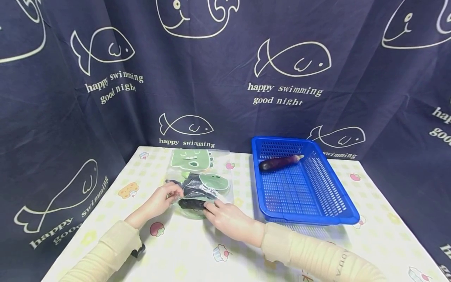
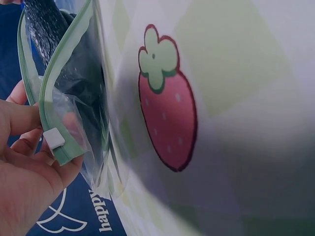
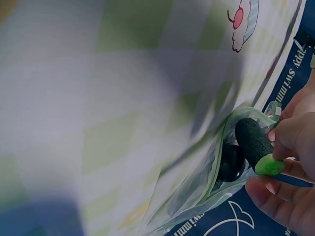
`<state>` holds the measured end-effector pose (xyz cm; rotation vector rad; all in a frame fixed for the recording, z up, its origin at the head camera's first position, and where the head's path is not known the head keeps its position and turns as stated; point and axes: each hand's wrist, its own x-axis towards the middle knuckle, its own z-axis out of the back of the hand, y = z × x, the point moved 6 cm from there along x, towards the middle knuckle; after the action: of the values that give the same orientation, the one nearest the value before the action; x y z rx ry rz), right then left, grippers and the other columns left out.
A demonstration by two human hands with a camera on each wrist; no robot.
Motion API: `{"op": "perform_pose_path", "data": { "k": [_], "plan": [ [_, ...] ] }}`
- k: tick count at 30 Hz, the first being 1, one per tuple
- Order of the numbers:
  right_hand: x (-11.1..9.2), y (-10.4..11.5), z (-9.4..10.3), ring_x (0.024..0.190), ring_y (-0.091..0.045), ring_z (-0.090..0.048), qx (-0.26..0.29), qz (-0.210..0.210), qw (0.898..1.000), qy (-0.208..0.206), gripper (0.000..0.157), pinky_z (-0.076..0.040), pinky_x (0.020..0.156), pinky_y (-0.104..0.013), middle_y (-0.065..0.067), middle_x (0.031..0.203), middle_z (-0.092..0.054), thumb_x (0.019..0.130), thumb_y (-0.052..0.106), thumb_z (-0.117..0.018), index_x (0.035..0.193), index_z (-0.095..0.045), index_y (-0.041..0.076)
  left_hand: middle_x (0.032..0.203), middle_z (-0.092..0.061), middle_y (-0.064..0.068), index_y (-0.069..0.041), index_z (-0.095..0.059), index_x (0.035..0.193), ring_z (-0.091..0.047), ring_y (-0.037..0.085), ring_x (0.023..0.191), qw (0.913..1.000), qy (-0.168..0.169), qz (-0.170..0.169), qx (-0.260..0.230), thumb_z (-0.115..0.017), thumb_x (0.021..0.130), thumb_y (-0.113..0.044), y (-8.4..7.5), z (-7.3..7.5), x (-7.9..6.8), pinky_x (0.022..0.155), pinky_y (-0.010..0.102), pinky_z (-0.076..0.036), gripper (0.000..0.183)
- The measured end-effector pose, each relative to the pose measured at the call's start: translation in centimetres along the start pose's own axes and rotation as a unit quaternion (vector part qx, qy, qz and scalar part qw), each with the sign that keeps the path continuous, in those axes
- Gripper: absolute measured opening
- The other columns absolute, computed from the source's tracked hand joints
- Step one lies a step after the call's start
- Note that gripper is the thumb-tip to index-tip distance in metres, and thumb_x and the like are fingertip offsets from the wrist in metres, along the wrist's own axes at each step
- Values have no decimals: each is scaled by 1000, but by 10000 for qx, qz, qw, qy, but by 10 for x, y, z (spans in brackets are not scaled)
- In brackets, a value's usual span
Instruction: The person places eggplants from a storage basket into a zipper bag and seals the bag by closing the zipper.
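Observation:
My left hand [image 1: 160, 199] pinches the green zip edge of a clear bag [image 1: 190, 159] with a green dinosaur print, close to its white slider [image 2: 53, 138]. The bag lies on the table with its mouth toward me, spread apart. At that mouth my right hand [image 1: 232, 221] holds a dark green, bumpy cucumber [image 3: 252, 140] by its bright green end, fingertips and thumb round it. Most of the cucumber is inside the bag mouth. Beside it in the bag shows a glossy black rounded thing [image 3: 231, 162]; the bag's print partly hides the other dark contents.
A blue plastic basket [image 1: 258, 196] stands to the right of the bag, with a purple eggplant [image 1: 280, 163] lying in it. The table has a patterned cloth [image 1: 190, 250]. A dark blue curtain [image 1: 225, 98] with fish drawings hangs behind and at both sides.

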<state>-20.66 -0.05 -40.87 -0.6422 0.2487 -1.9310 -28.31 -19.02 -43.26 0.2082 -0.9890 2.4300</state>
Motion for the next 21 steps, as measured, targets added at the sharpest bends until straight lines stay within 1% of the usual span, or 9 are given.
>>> {"op": "perform_pose_path", "data": {
  "k": [3,9,12,16,21],
  "plan": [
    [3,2,-1,87,-16,-50,-125,40,9999,-42,40,-47,61,-21,-3,114,-55,75,23,-65,113,-59,11,79,-51,-5,-21,-59,80,-47,10,74,10000,-10,-13,1,-61,74,7,1,0,0,65,23,-42,29],
    [11,5,-9,89,-16,-51,-210,20,9996,177,42,-48,72,-23,-5,119,-53,77,26,-63,116,-57,10,78,-51,-2,-21,-59,80,-48,11,73,10000,-46,-8,-33,-61,73,9,0,1,1,64,23,-43,31],
    [16,9,-13,92,-17,-52,-291,64,9992,267,45,-47,77,-24,-6,121,-53,78,32,-62,117,-56,9,79,-51,-2,-21,-58,80,-48,12,73,10000,-53,-57,-32,-60,73,10,-1,1,3,64,23,-43,32],
    [22,13,-17,89,-15,-52,-364,95,9988,310,48,-47,72,-23,-5,120,-53,79,37,-60,118,-56,9,79,-51,-2,-19,-58,80,-49,12,73,9999,-53,-141,-46,-60,73,11,-2,0,3,64,22,-44,31],
    [26,16,-20,84,-13,-52,-417,81,9986,312,45,-47,64,-21,-4,119,-53,80,35,-59,117,-57,10,79,-51,-3,-19,-58,80,-49,10,73,9999,-71,-114,-65,-61,73,10,-3,0,2,63,23,-44,30]
  ]
}}
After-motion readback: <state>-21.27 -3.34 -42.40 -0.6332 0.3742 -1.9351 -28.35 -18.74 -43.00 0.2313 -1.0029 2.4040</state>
